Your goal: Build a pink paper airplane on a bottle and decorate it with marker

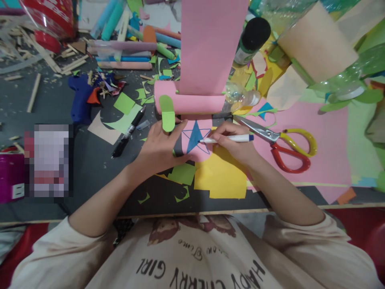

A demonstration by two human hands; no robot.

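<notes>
My right hand is closed around a white marker with a dark blue cap end. The marker's tip touches a star drawing on a small pink paper piece. Part of the star is filled in blue; its right-hand points are only outlined. With fingers spread, my left hand rests at the left edge of this piece. Directly beyond lies a bottle wrapped in pink paper, a green paper strip on its left end and a tall pink sheet above it.
Scissors with red and yellow handles lie right of my right hand. Yellow paper sits under my right wrist. Leftward are a black pen, a blue glue gun and paper scraps. A black-capped bottle stands behind.
</notes>
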